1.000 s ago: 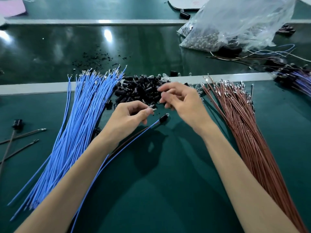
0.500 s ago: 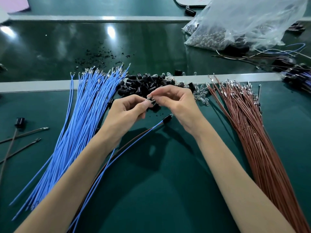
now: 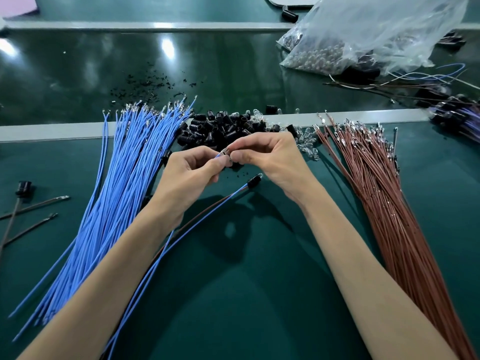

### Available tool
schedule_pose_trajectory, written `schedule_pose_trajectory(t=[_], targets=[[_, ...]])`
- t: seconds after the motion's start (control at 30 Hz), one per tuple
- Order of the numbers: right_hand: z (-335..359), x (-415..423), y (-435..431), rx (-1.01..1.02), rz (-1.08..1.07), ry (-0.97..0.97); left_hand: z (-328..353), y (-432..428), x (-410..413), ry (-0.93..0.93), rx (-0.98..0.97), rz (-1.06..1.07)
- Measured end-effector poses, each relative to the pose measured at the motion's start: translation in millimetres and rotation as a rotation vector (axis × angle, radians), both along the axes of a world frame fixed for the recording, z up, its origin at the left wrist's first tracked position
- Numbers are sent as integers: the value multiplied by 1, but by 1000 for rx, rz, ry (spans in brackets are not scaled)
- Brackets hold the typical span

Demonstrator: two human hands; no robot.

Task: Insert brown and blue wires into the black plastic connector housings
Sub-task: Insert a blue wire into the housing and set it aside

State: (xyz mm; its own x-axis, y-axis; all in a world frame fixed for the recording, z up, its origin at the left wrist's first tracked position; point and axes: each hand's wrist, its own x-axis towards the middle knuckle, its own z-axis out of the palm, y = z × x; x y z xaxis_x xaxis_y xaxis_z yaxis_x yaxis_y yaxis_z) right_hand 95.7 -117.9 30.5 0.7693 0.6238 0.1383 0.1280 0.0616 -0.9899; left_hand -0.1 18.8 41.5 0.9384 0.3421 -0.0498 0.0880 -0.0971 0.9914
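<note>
Since a second ago the right hand [image 3: 270, 157] has left the pile of black housings [image 3: 220, 128] and closed on the left hand [image 3: 192, 175]. Their fingertips now meet just above the worktop [image 3: 259, 294], a little short of the pile at the middle of its far edge. Left thumb and forefinger pinch one blue wire [image 3: 219, 154] close behind its bare metal terminal. The right fingertips are curled tight on a small dark piece, most likely a housing [image 3: 230, 160], though they hide nearly all of it. The wire's tip points right and slightly away, toward the right fingers, and its long axis runs back under the left wrist toward the near edge. I judge the wire feather-light and limp along its length, stiff only at the crimped end, so the hold belongs right behind the terminal; farther back it would buckle rather than push in. The housing looks hard, smooth and tiny, easy to roll or drop, and is best pinched by its sides with the mouth left free. Loose blue wires [image 3: 124, 178] fan along the left side and brown wires [image 3: 376, 190] along the right, all with terminals toward the far edge. One finished lead [image 3: 254, 181] lies beside the right wrist.
</note>
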Motion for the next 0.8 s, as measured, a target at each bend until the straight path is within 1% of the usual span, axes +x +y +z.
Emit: schedule_pose_trajectory(t=[0.33, 0.63, 0.8], targets=[[5, 2, -5, -99, 6, -65, -5, -2, 1, 10, -45, -4], [3, -2, -3, -47, -11, -169, -4, 3, 1, 39, -196, -13], [2, -3, -2, -12, -14, -136, -2, 5, 0, 35, -179, -30]])
